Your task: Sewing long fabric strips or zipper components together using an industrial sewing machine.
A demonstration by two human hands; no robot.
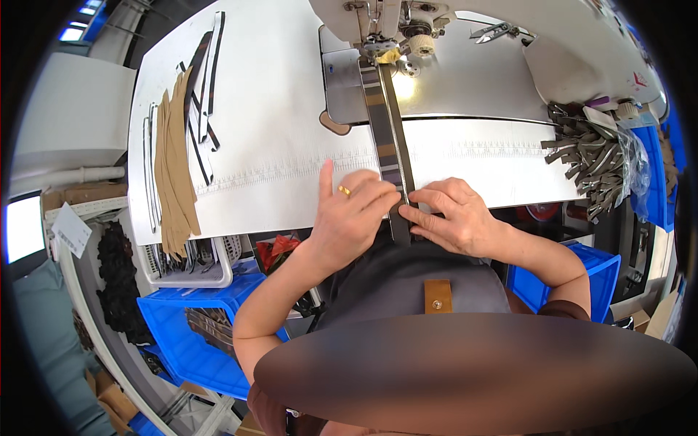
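Note:
A long fabric strip with dark, grey and brown stripes and a thin light line along one side runs from under the sewing machine's head toward me. Its near end hangs over the table's front edge. My left hand, with a gold ring, has its fingers curled and their tips closed at the strip's left side; one digit sticks up, away from the strip. From the right, my right hand pinches the strip's edge between thumb and fingers. The two hands' fingertips almost meet on the strip.
Brown strips and narrow black-and-white strips lie at the table's left. A bundle of dark strips sits at the right edge. Thread snips lie behind the machine bed. Blue crates and a white basket stand below.

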